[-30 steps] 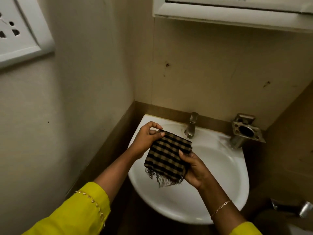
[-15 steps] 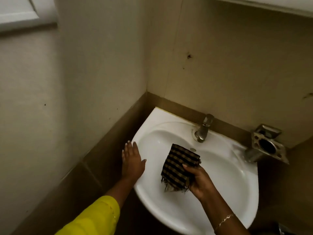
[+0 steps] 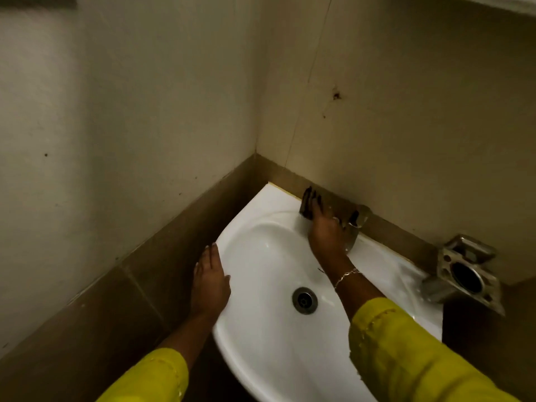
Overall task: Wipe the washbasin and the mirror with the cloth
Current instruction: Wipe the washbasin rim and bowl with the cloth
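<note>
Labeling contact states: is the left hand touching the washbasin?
Touching. Head view: the left hand lies flat along the left rim of the washbasin, thumb overlapping its white edge, no gap visible.

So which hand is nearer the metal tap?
Right. The right hand presses the dark cloth beside the metal tap; the left hand rests on the white washbasin's left rim, farther away.

The single view comes from the person's head and looks forward and steeply down into a wall corner point(image 3: 258, 126). It stands close above the washbasin point(image 3: 261, 352), which fills the frame from 3 to 6 o'clock.
</note>
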Available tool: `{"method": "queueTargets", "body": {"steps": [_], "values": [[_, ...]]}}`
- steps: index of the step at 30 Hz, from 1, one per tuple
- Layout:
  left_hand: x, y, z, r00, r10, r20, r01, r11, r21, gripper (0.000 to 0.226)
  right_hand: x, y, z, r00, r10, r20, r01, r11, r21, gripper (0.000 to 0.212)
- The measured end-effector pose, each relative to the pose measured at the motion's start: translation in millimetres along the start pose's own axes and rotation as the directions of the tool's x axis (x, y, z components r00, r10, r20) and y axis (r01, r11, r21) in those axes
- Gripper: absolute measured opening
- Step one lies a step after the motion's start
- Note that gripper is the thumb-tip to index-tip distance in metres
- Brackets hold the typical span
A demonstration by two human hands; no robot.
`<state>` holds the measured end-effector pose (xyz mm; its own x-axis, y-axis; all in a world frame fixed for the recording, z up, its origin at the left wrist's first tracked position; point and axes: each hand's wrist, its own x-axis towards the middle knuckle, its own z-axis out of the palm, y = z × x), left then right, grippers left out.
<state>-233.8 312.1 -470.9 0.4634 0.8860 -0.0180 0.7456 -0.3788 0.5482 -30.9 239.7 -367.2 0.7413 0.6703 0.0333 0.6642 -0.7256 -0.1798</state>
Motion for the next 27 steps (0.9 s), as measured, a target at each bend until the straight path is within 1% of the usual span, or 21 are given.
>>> {"method": "queueTargets", "body": {"steps": [1,2,3,4,5,8,10,11,13,14,15,17,18,19,22,24,27], "values": [[0,0,0,1.0,0.001,0.001,-0.001,1.0,0.005,0.074,2,4,16,0.99,-0.054,0.127,0.068,0.992,-0.107,0.066],[0,1,-1,1.0,-0.003,0.004,0.003,1.0,0.01,0.074,1,9,31,0.962,-0.068,0.265,0.113,0.981,-0.159,0.071],[0,1,-1,1.0,-0.007,0.003,0.007,1.0,0.014,0.074,0,12,45,0.926,-0.057,0.374,0.122,0.98,-0.154,0.075],[0,1,-1,1.0,-0.007,0.001,0.007,1.0,0.018,0.074,-1,15,55,0.906,-0.046,0.421,0.111,0.985,-0.132,0.079],[1,2,-2,1.0,-0.003,0.0,0.003,1.0,0.021,0.074,0,16,60,0.914,-0.046,0.404,0.102,0.988,-0.119,0.079],[0,3,-3,1.0,-0.003,0.004,0.003,1.0,0.009,0.073,9,14,58,0.97,-0.09,0.228,0.126,0.981,-0.15,0.069],[-1,4,-4,1.0,-0.008,0.007,0.008,1.0,-0.016,0.072,24,18,61,0.979,-0.134,0.157,0.16,0.972,-0.172,0.07],[-1,4,-4,1.0,-0.009,0.006,0.009,1.0,-0.019,0.072,30,22,65,0.977,-0.154,0.148,0.181,0.966,-0.186,0.071],[0,4,-4,1.0,-0.017,0.007,0.017,1.0,-0.021,0.072,35,29,75,0.961,-0.19,0.2,0.236,0.941,-0.241,0.07],[0,3,-4,1.0,-0.019,0.007,0.019,0.999,-0.027,0.072,31,31,77,0.955,-0.201,0.22,0.253,0.937,-0.241,0.07],[-1,3,-3,1.0,-0.019,0.003,0.019,0.999,-0.038,0.072,26,33,79,0.957,-0.202,0.211,0.246,0.947,-0.209,0.07],[0,3,-3,1.0,-0.023,-0.003,0.023,0.998,-0.053,0.072,17,37,81,0.972,-0.211,0.101,0.224,0.965,-0.14,0.068],[0,3,-3,1.0,-0.028,-0.008,0.027,0.998,-0.056,0.073,13,38,82,0.977,-0.208,0.041,0.212,0.965,-0.154,0.066],[0,4,-2,0.999,-0.031,-0.016,0.03,0.998,-0.058,0.074,11,39,86,0.981,-0.191,0.028,0.193,0.966,-0.17,0.065],[0,3,-2,0.999,-0.038,-0.019,0.036,0.997,-0.069,0.075,13,34,91,0.988,-0.093,0.12,0.108,0.987,-0.123,0.065],[2,2,-1,0.999,-0.037,-0.019,0.036,0.997,-0.074,0.074,21,27,91,0.992,-0.056,0.116,0.066,0.995,-0.081,0.074],[3,3,-1,0.999,-0.041,-0.021,0.039,0.997,-0.071,0.072,33,20,97,0.998,0.003,0.06,0.0,0.999,-0.052,0.073]]}}
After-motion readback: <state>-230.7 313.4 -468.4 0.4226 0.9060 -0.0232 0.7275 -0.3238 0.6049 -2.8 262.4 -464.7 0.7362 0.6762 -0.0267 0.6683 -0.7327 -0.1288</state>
